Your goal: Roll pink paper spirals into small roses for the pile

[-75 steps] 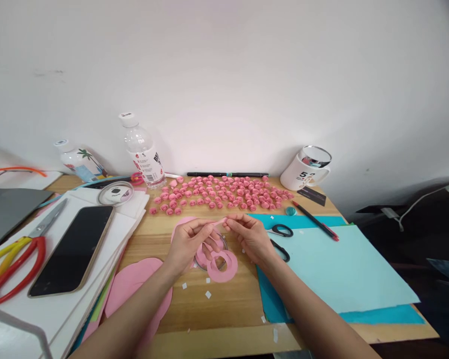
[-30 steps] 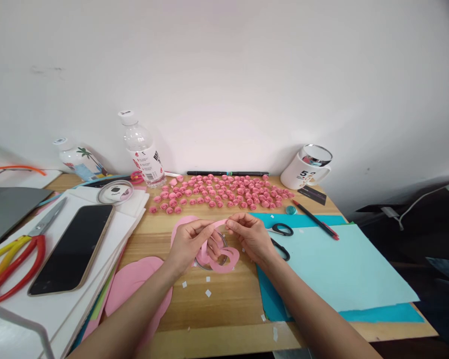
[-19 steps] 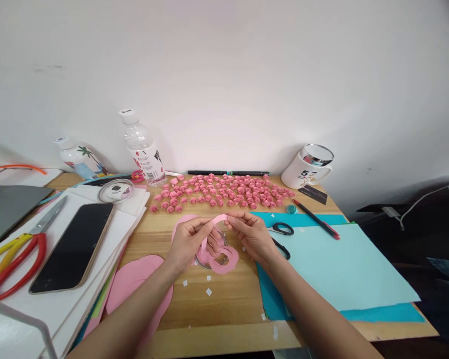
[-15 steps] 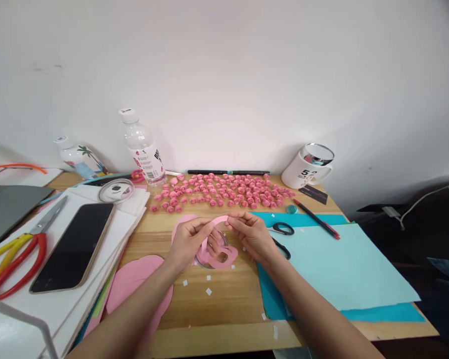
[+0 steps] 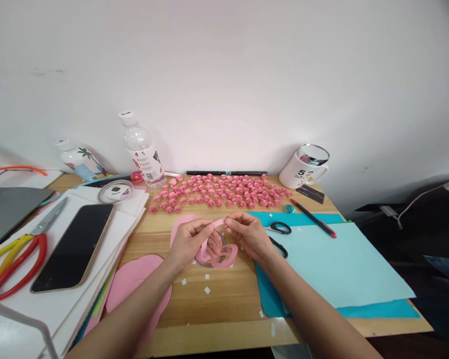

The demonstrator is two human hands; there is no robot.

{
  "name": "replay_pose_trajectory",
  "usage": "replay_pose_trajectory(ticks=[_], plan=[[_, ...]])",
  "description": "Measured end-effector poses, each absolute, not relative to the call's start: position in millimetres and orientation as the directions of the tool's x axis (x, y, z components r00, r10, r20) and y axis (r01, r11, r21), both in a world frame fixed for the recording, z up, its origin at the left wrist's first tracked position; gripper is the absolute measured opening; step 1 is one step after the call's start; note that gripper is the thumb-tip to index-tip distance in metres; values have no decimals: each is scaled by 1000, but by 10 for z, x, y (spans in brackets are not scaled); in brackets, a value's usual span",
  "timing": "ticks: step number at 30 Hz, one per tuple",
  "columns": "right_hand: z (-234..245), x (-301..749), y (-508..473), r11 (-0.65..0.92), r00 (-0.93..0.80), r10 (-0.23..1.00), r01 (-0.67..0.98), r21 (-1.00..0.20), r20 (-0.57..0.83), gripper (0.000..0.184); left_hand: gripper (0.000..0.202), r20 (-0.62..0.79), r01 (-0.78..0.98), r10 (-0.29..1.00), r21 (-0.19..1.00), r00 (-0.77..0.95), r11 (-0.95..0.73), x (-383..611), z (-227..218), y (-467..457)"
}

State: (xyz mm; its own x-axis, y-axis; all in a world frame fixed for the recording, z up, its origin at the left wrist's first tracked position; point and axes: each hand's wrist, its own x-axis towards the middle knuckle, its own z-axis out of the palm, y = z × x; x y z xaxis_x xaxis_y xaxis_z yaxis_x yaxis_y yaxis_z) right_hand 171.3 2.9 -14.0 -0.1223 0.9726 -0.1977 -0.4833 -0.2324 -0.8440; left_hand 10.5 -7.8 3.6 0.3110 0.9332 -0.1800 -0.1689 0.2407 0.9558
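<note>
A curling pink paper strip point(image 5: 220, 223) runs between my two hands above the desk. My left hand point(image 5: 192, 240) pinches it between thumb and fingers, and the strip's spiral tail hangs below that hand. At its end, the thumb and forefinger of my right hand point(image 5: 249, 233) grip the strip. Under the hands lies a round tape ring point(image 5: 200, 260), partly covered by the paper. Pink paper discs point(image 5: 134, 281) are stacked beside my left forearm. Many small rolled pink paper roses point(image 5: 224, 190) are spread behind my hands.
Black-handled scissors point(image 5: 281, 228) rest on blue paper sheets point(image 5: 333, 264) at right, with a pen point(image 5: 314, 218) nearby. A mug point(image 5: 303, 167) and a bottle point(image 5: 144, 154) stand near the wall. A phone point(image 5: 75, 247) and red-yellow scissors point(image 5: 30, 244) lie on papers at left.
The stretch of strip between my hands has gone from arched to straighter, and its hanging curl has shifted slightly. Both hands keep their pinch.
</note>
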Motion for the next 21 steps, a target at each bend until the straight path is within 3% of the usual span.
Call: replay_pose_trajectory(ticks=[7, 21], plan=[[-126, 1714, 34, -269, -124, 963, -517, -813, -240, 19, 21, -164, -179, 948, 959, 273, 218, 90, 39, -62], [-119, 1739, 32, -239, -143, 971, -486, -841, -194, 19, 20, -135, -178, 942, 964, 308, 197, 90, 73, -78]])
